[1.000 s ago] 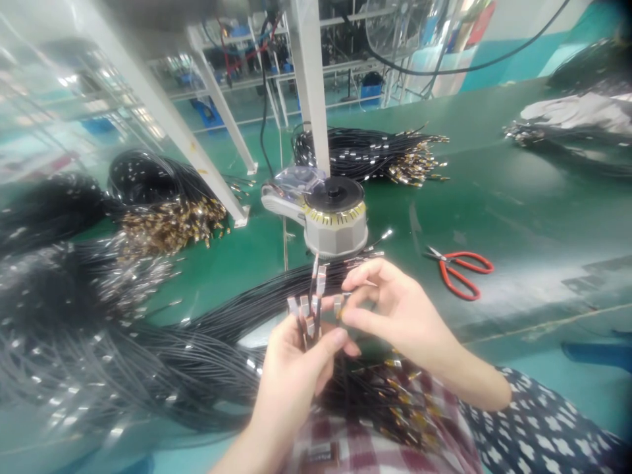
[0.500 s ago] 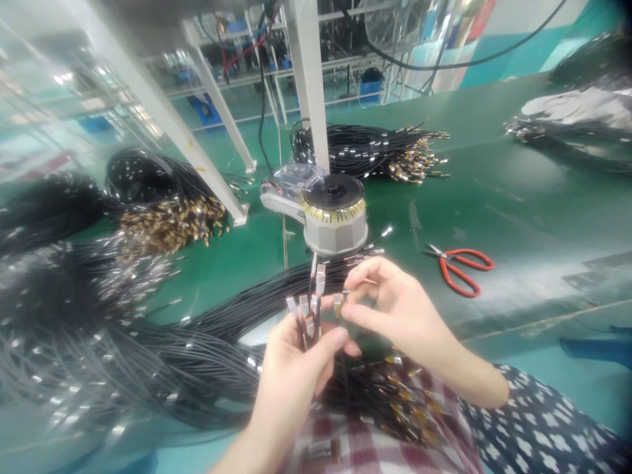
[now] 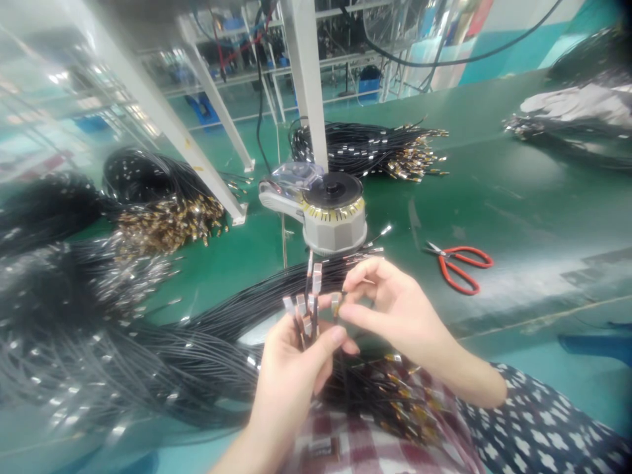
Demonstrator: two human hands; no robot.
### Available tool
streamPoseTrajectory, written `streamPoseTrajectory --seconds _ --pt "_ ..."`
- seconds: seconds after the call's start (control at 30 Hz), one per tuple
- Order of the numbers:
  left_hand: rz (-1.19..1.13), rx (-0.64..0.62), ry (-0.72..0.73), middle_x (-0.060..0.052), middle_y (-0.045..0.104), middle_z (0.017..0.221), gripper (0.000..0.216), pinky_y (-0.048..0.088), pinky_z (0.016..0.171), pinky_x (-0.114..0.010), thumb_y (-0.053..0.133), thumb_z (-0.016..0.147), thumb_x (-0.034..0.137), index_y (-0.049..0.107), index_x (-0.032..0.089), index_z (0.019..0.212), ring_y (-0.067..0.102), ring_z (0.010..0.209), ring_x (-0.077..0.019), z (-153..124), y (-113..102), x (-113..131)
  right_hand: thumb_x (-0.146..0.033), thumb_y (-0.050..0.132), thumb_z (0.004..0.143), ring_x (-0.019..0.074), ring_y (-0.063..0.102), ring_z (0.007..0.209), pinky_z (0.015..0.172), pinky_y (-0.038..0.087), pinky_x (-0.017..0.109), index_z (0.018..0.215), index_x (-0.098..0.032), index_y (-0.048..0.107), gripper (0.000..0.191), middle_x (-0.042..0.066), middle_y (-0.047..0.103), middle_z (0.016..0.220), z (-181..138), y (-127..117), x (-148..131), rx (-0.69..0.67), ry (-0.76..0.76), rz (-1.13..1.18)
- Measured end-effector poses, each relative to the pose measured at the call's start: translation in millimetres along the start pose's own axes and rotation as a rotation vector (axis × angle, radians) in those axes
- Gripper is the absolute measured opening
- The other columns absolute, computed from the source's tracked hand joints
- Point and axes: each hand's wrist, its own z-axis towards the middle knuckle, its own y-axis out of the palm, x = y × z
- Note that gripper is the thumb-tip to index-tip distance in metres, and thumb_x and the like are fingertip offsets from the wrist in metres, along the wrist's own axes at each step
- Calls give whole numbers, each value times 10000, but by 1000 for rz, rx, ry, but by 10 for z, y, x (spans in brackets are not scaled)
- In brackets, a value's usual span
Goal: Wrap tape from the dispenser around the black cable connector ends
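Observation:
Wrapped around several black cables with metal connector ends [image 3: 316, 279], my left hand [image 3: 291, 368] is closed below the middle of the view. Just to its right, my right hand [image 3: 382, 299] pinches at one cable end with a small metal connector [image 3: 336, 304] between thumb and fingers. The other ends stick up between the left fingers. More black cables with brass-coloured tips [image 3: 409, 401] lie over my lap under the hands. A long bundle of black cables [image 3: 266, 293] runs behind the hands on the green table.
A round grey tape dispenser [image 3: 334, 227] stands just beyond my hands. Red-handled cutters [image 3: 459, 266] lie on the green table [image 3: 494, 204] at right. Cable piles [image 3: 168, 224] lie left, and another bundle [image 3: 365, 148] lies behind the dispenser. White posts [image 3: 316, 85] rise from the table.
The view has shifted very slightly. Both hands keep nearly the same grip and place on the cable ends.

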Motion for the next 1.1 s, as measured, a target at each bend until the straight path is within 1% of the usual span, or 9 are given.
streamPoseTrajectory --seconds 0.17,0.27,0.37,0.43,0.53,0.6,0.77,0.93,1.1 --pt "-1 4 -10 -50 687 587 487 166 338 -148 735 756 246 579 126 1201 309 325 -7 1 1 8 -100 718 722 98 620 715 645 504 243 834 -199 533 238 -30 554 855 -3 26 -11 1 6 0" --pt "-1 34 -4 -49 683 582 506 160 339 -150 741 749 257 580 124 1210 303 325 -6 -20 14 -2 -100 715 722 103 612 720 633 504 244 834 -201 528 241 -27 553 850 -16 44 -16 17 8 -1" --pt "0 75 37 -45 670 569 446 166 338 -152 737 751 285 621 122 1149 325 330 -13 -40 31 -21 -100 709 729 109 611 743 633 504 243 843 -204 527 239 -22 550 850 -25 75 -11 35 26 12" --pt "-3 102 66 -32 654 553 362 179 340 -152 732 757 307 661 126 1063 339 332 -15 -34 34 -32 -108 712 731 115 617 743 632 509 249 846 -205 524 241 -23 550 835 -34 102 -2 37 29 36" --pt "-23 141 108 2 615 517 246 186 348 -152 749 742 312 702 131 900 328 324 -2 3 25 -29 -117 721 730 108 626 657 617 519 265 840 -204 513 251 -32 564 793 -61 133 11 40 7 70" --pt "-33 152 131 4 612 520 208 174 350 -158 754 736 306 709 129 836 331 317 0 26 16 -12 -120 717 739 106 625 610 616 524 277 846 -205 507 251 -40 576 755 -86 140 12 35 9 86" --pt "-43 169 168 -29 662 569 136 176 359 -168 730 753 255 717 132 810 377 319 -11 23 7 29 -141 714 752 126 620 703 679 530 294 821 -208 527 211 -30 566 752 -104 131 -32 49 15 48" --pt "-42 164 184 -33 668 557 122 190 359 -168 720 763 245 714 133 812 383 324 -16 5 -6 18 -151 745 713 111 592 705 701 527 264 768 -204 532 226 -38 561 737 -62 122 -49 64 -16 -14" --pt "-24 185 198 -30 673 567 150 198 349 -161 721 767 266 706 132 831 387 324 -14 -7 -13 49 -223 725 757 137 653 778 759 522 286 831 -201 548 193 -13 608 834 -47 46 10 62 62 -35"
